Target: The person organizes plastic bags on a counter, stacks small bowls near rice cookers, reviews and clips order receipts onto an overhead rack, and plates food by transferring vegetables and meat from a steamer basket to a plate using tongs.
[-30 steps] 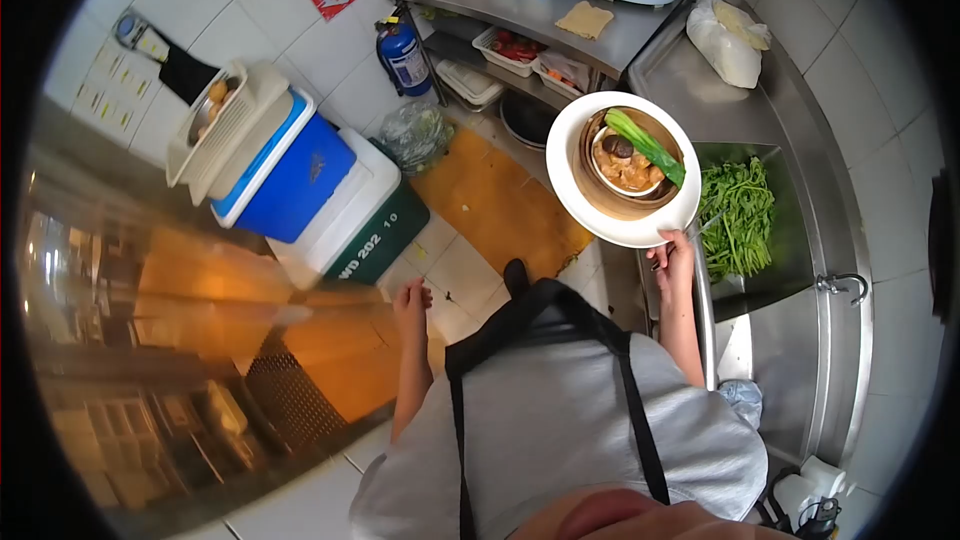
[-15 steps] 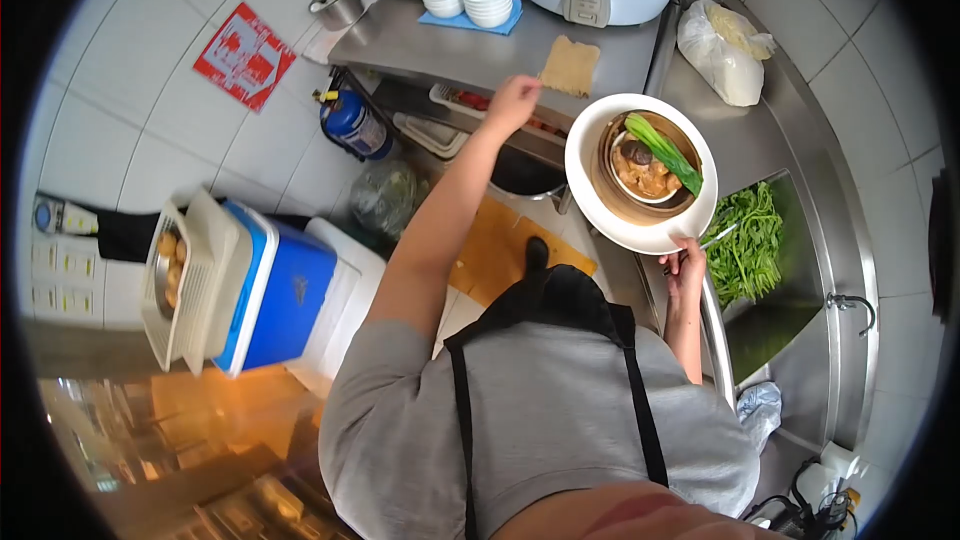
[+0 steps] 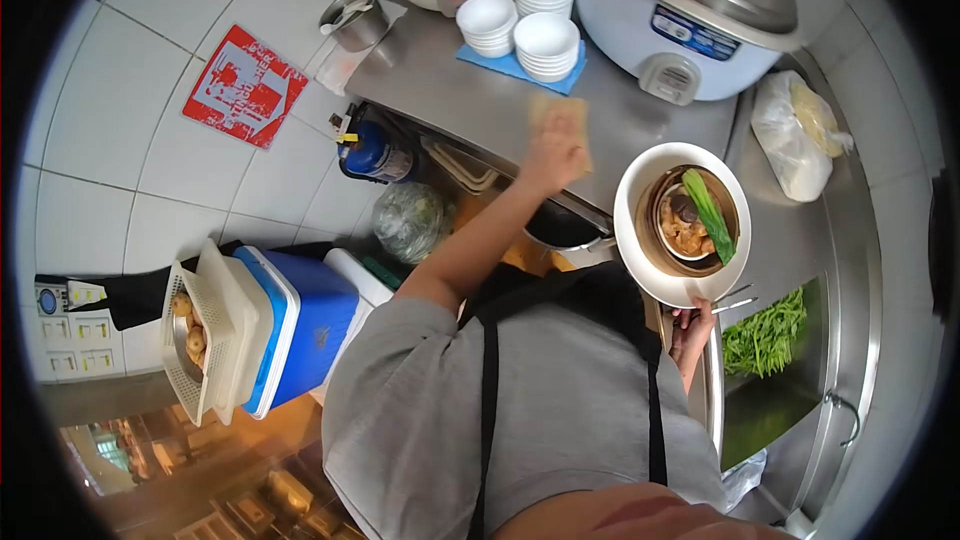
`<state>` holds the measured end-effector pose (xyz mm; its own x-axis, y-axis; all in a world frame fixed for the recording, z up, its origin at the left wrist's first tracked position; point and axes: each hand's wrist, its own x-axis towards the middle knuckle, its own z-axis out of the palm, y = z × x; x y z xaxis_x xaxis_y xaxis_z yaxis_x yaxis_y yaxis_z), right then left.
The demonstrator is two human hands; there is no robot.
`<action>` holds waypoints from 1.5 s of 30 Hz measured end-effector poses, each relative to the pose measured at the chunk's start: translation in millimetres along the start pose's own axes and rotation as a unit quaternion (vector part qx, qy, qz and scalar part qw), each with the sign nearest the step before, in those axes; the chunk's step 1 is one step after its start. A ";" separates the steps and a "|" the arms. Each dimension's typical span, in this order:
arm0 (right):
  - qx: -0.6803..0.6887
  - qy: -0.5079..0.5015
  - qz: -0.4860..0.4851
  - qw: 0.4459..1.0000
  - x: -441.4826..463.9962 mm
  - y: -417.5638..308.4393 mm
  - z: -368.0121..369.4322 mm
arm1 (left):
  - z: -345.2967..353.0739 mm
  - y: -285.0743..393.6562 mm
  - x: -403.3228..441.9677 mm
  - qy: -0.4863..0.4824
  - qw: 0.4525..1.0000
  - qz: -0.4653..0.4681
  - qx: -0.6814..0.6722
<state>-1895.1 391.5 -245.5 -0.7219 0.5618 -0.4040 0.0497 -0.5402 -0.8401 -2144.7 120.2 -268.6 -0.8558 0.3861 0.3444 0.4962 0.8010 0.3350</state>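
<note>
My left hand (image 3: 558, 152) is on a tan cloth (image 3: 545, 110) at the counter's front edge; it is slightly blurred, with the fingers pressed onto the fabric. My right hand (image 3: 692, 328) grips the near rim of a large white bowl (image 3: 645, 155). Inside that bowl sits a round brown container with a smaller dish of food: brown chunks (image 3: 683, 238), a dark mushroom cap (image 3: 685, 207) and a long green vegetable (image 3: 710, 215). Two thin metal prongs (image 3: 735, 301) stick out beside my right fingers; the rest of that utensil is hidden.
Stacked white bowls (image 3: 547, 45) stand on a blue cloth before two large cookers (image 3: 690, 30). To the right are a plastic bag (image 3: 795, 135) and a sink (image 3: 765, 425) with leafy greens (image 3: 765, 335). A blue fire extinguisher (image 3: 375, 152) and a blue cooler (image 3: 305, 325) are left.
My left hand has come down onto the tan cloth and shifted it left, closer to the bowl stacks. The white bowl stays in my right hand. The view has moved nearer the counter.
</note>
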 end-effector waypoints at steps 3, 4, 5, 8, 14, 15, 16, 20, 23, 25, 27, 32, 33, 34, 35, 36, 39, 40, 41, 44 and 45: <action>0.005 -0.001 -0.009 1.000 13.5 12.2 19.7 | -43.9 -93.0 -6.2 0.059 0.989 -0.104 0.083; 0.008 -0.010 -0.008 1.000 16.8 18.1 22.4 | -49.6 -133.2 -7.5 0.059 0.979 -0.128 0.146; 0.002 0.016 -0.002 1.000 13.8 17.9 35.4 | -53.6 -172.1 -5.9 0.057 0.965 -0.152 0.208; 0.029 0.033 0.005 0.999 19.7 36.0 51.3 | -70.7 -258.0 18.0 0.055 0.978 -0.113 0.166; 0.063 0.065 -0.022 0.996 9.7 56.6 97.5 | -81.4 -361.7 90.6 0.029 0.991 -0.063 0.114; 0.062 0.096 -0.022 0.993 2.7 53.3 115.1 | -82.2 -372.2 96.7 0.031 0.991 -0.063 0.113; 0.065 0.093 -0.043 0.993 2.8 58.6 116.7 | -82.6 -377.9 97.3 0.049 0.987 -0.089 0.125; 0.046 0.116 -0.045 0.991 4.9 67.6 137.2 | -82.5 -379.8 91.1 0.126 0.976 -0.118 0.132; 0.016 0.113 -0.064 0.991 9.4 76.4 133.2 | -121.2 -353.0 67.8 0.208 0.957 -0.197 -0.052; 0.012 0.119 -0.081 0.989 1.2 74.0 150.6 | -136.4 -360.5 56.5 0.331 0.925 -0.184 -0.037; -0.019 0.141 -0.096 0.985 3.5 77.7 149.3 | -159.8 -374.7 51.7 0.469 0.822 -0.276 -0.169; -0.114 0.149 -0.094 0.978 -10.6 64.0 152.8 | -227.5 -410.2 73.7 0.376 0.898 -0.191 -0.123; -0.111 0.161 -0.105 0.975 -18.6 57.4 164.2 | -233.4 -423.3 80.9 0.323 0.928 -0.163 -0.087; -0.147 0.186 -0.093 0.967 -15.4 56.8 147.1 | -242.8 -431.1 90.8 0.323 0.928 -0.160 -0.088; -0.147 0.193 -0.096 0.965 -18.9 51.7 148.2 | -257.2 -435.0 103.4 0.307 0.937 -0.156 -0.056; -0.139 0.197 -0.100 0.965 -18.9 48.6 141.2 | -267.9 -438.0 116.5 0.289 0.945 -0.152 -0.024; -0.118 0.271 -0.123 0.947 -22.4 32.2 125.4 | -267.8 -469.8 165.8 0.303 0.922 -0.138 -0.197; -0.105 0.290 -0.151 0.939 -23.4 28.6 113.9 | -262.7 -483.1 181.2 0.292 0.898 -0.085 -0.319; -0.091 0.308 -0.179 0.930 -26.8 24.6 112.2 | -259.5 -492.1 190.3 0.275 0.857 -0.030 -0.435; -0.145 0.430 -0.239 0.859 -46.3 12.4 135.2 | -261.0 -524.3 188.6 0.210 0.963 -0.169 -0.024; -0.142 0.432 -0.240 0.858 -52.0 8.7 138.3 | -260.4 -532.1 186.6 0.061 0.970 -0.200 0.121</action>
<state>-1952.6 271.0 -181.8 0.0675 0.9977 -0.0018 0.1447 -0.0116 -0.9894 -2530.3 -353.2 -154.2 -0.9422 -0.0234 0.3343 0.0659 0.9651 0.2534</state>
